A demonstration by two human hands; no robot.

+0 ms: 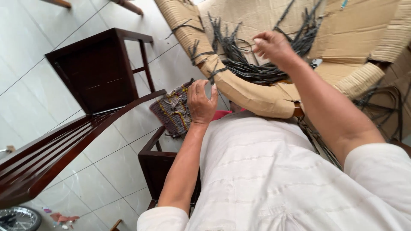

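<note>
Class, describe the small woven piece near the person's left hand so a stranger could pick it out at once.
Start at the tan cardboard-wrapped curved frame. Just below its left end, under the left hand, lies the small grey woven mat with yellow and red threads. Unlike the loose dark strips, it is patterned and multicoloured.

1. The wheel [18,219] at the lower left was cut off by the frame's edge.
2. The right hand [274,46] was blurred; its grip on the dark strips [250,68] could not be told.
3. The wooden chair [64,141] ran off the left edge.
</note>
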